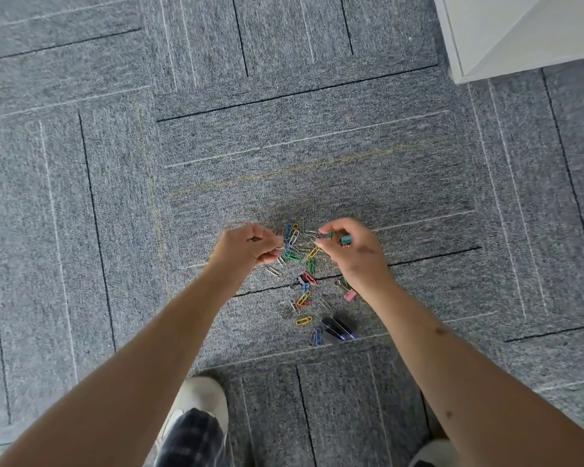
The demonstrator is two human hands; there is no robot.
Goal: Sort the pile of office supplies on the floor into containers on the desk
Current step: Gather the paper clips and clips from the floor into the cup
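Closest in, a white shoe [201,404] and a checked trouser leg [189,439] stand on the grey carpet [81,197]. The tip of another shoe [432,456] shows at the bottom edge. Two bare arms reach out over the floor. Between them lies the pile of office supplies [305,281], all on the carpet and spread out a little. At the near end of the pile are black binder clips [338,328] and a yellow paper clip [303,320]. A bit farther is a pink binder clip [349,295], then green paper clips [292,256] and blue paper clips [288,232]. The left hand [250,246] has its fingers curled and pinches a thin silver clip [280,247] at the pile's left edge. The right hand [354,247] is curled too and pinches a silver paper clip [314,234] with thumb and finger. A teal binder clip [345,240] sits right under its fingers; I cannot tell if the hand holds it. Far off in the corner stands a white piece of furniture [520,28].
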